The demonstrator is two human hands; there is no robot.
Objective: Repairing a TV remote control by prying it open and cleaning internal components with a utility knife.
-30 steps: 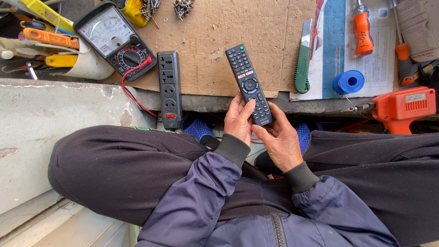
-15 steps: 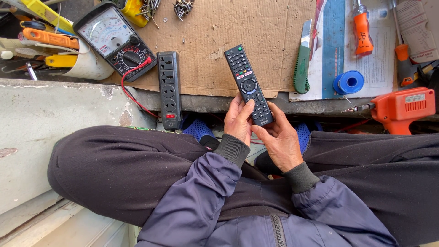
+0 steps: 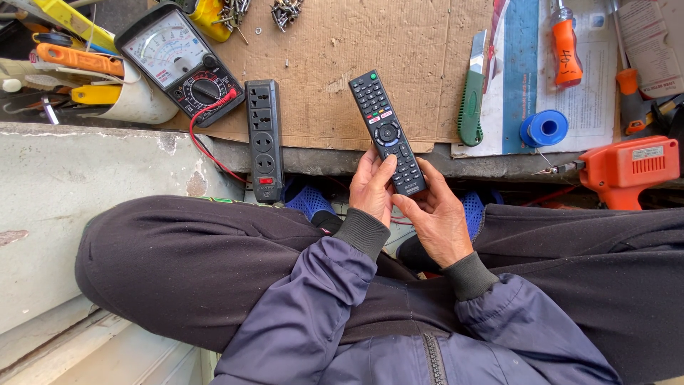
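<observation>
A sheet of brown corrugated cardboard covers the middle of the work surface, which ends in a grey concrete ledge on the near side. On the cardboard lie an analogue multimeter with a red lead trailing off the edge, a black power strip that overhangs the ledge, and a scatter of screws near the top. A green-handled utility knife lies along the cardboard's right edge. To the right, printed paper sheets carry a blue roll of tape and an orange-handled screwdriver. An orange soldering gun rests at the far right. At the far left a white cup holds orange and yellow tools.
</observation>
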